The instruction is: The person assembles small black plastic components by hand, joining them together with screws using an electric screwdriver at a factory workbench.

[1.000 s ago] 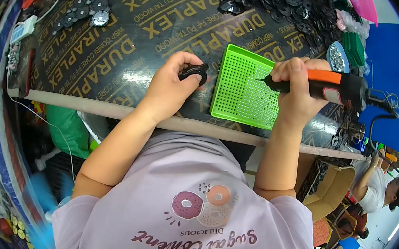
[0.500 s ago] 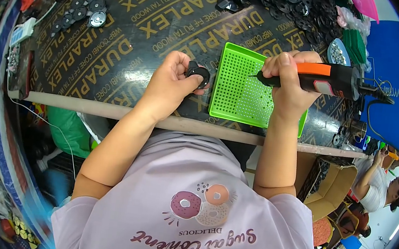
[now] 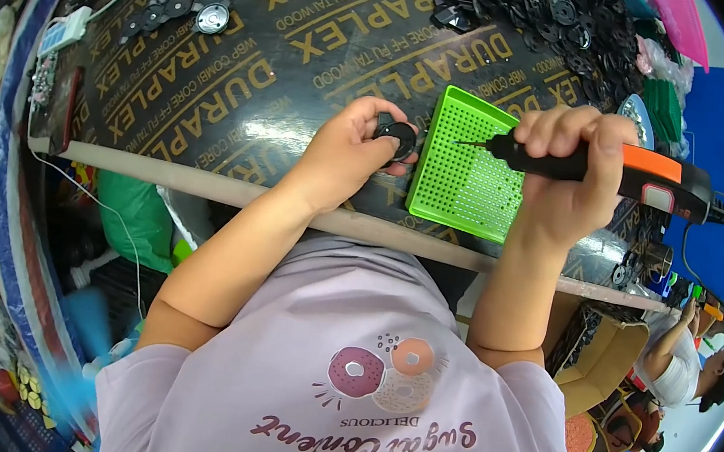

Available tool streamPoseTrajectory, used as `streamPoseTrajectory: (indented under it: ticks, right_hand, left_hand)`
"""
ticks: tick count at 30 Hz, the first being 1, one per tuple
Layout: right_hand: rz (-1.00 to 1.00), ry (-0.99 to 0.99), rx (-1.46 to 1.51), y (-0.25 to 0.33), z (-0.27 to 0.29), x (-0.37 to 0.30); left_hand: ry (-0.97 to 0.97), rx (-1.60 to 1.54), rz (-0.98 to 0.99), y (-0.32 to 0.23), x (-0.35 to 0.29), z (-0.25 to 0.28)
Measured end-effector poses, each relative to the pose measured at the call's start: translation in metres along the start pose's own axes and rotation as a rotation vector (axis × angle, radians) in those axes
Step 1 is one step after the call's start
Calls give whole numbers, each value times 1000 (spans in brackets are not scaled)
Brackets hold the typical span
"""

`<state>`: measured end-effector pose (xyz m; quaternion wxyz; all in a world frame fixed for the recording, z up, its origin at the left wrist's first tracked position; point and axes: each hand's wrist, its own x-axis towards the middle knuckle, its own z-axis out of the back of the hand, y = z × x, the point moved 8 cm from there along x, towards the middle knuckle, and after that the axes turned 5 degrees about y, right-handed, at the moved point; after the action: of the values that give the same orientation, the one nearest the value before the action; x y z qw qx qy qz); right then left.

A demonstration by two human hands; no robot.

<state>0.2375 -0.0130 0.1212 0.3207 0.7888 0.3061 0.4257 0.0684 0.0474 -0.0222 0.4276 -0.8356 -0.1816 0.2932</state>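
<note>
Pinched between thumb and fingers of my left hand (image 3: 354,152) is a small round black plastic part (image 3: 397,141), just left of the green tray. My right hand (image 3: 576,166) is wrapped round a black and orange electric screwdriver (image 3: 653,181). Its thin bit points left, over the tray and toward the black part, with a gap between them. The bright green perforated tray (image 3: 416,198) lies flat on the dark table; my right hand and the tool hide its right side.
A big heap of black plastic parts (image 3: 562,35) covers the table's far right. Several assembled round parts (image 3: 182,5) lie far left. A blue bowl (image 3: 638,115) stands beyond my right hand. An open cardboard box (image 3: 601,365) is below the table edge; a co-worker (image 3: 678,351) sits at right.
The screwdriver has drawn back a little to the right, and more of its bit shows over the tray. The whole view has shifted slightly. My left hand keeps its hold on the black part.
</note>
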Motion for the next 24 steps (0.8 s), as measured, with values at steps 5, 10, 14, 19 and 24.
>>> streamPoseTrajectory:
  ticks: [5, 10, 14, 19, 24]
  right_hand:
    - [14, 76, -14, -28, -33, -7]
    - [-22, 84, -122, -40, -37, -10]
    - [-25, 46, -108, -43, -38, -11]
    - [-38, 62, -100, -48, -37, -13]
    - [-8, 215, -180, -43, -47, -15]
  left_hand:
    - [-12, -48, 22, 5, 3, 5]
    - [-28, -102, 19, 3, 3, 7]
    - [-5, -96, 28, 5, 3, 8]
    - [-31, -143, 12, 4, 4, 8]
    - [3, -161, 21, 5, 5, 10]
